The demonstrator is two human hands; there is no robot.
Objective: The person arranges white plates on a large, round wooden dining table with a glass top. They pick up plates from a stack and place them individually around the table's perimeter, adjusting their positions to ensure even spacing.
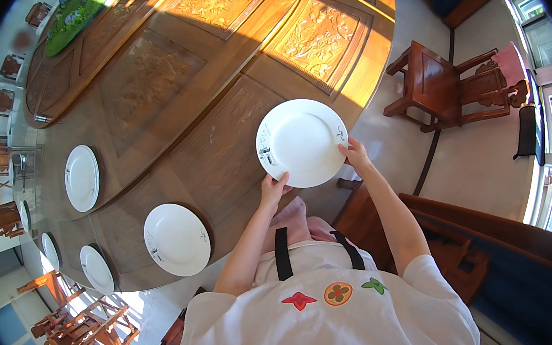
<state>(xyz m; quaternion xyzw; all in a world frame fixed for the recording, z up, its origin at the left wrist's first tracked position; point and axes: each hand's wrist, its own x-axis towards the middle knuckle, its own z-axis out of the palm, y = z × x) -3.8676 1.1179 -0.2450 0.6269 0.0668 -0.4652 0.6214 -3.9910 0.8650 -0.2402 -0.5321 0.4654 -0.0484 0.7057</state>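
Note:
Between my two hands is a white dinner plate [303,143] with dark printed motifs on its rim, at the edge of a carved wooden table [231,147]. My left hand [275,189] grips its near left rim, thumb on top. At the right rim my right hand [355,153] pinches it the same way; the fingers underneath are hidden. Whether the plate touches the tabletop I cannot tell. Another white plate [177,240] lies near the table's edge to the left. Farther over sits what looks like a stack of white plates [83,178].
More plates, including one white plate [97,270], follow the table's left edge. A raised wooden turntable [139,70] bears green decorative greenery [74,21]. To the right stands a wooden armchair [443,84]; a wooden bench [496,238] with blue cushioning is close by my right side.

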